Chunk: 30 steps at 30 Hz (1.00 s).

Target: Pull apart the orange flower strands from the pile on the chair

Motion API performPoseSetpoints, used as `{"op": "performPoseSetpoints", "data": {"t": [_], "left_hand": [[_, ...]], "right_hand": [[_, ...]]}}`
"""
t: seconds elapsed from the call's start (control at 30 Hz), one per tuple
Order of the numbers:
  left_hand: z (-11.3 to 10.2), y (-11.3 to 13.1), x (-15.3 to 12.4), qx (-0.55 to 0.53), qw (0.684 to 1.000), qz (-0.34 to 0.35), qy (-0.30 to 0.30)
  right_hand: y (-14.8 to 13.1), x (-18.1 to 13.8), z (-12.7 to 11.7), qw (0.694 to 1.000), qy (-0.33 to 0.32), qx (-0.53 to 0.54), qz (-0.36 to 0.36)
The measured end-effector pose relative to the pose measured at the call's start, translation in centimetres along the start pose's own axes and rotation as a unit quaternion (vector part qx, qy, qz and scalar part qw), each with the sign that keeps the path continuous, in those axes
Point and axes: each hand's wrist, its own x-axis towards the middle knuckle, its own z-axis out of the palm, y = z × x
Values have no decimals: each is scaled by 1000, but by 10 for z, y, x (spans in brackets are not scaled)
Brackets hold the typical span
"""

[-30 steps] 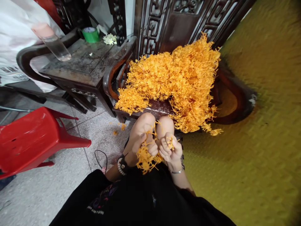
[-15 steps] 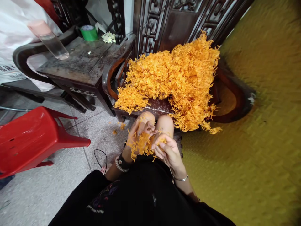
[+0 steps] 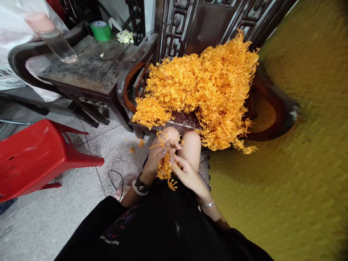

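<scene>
Partly hidden, orange sprigs (image 3: 164, 169) gripped in left hand (image 3: 157, 159); right hand (image 3: 187, 173) touching them, grip unclear.

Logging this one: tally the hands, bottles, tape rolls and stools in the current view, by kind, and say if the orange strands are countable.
Left hand and right hand: 2
Bottle: 1
Green tape roll: 1
Red stool: 1
Total: 5
Orange strands: too many to count, left out.
</scene>
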Motion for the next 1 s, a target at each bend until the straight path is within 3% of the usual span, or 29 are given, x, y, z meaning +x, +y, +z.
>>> {"op": "performPoseSetpoints", "data": {"t": [0.1, 0.2, 0.3, 0.43, 0.53, 0.67, 0.8, 0.9, 1.0], "left_hand": [[-3, 1, -1, -8, 1000, 14, -11], [-4, 3, -3, -16, 999, -7, 29], [-3, 7, -4, 54, 996, -33, 67], [-1, 13, -6, 131, 989, -56, 49], [-2, 15, -8, 148, 982, -113, 7], [-5, 15, -8, 177, 964, -178, -86], [-5, 12, -8, 197, 961, -175, -85], [-2, 4, -13, 93, 972, -208, -59], [1, -6, -20, -52, 969, -239, -35]], "right_hand": [[0, 0, 1, 1000, 0, 15, 8], [-2, -2, -2, 997, 68, 40, 22], [-6, -4, -7, 989, 144, 11, -12], [-9, -5, -10, 968, 221, -66, -96], [-10, -5, -13, 955, 250, -93, -130], [-10, -4, -22, 972, 200, -77, -98], [-9, -3, -28, 994, 101, -25, -26], [-8, -4, -26, 996, 36, 83, 24], [-4, -6, -18, 976, 4, 210, 50]]}}
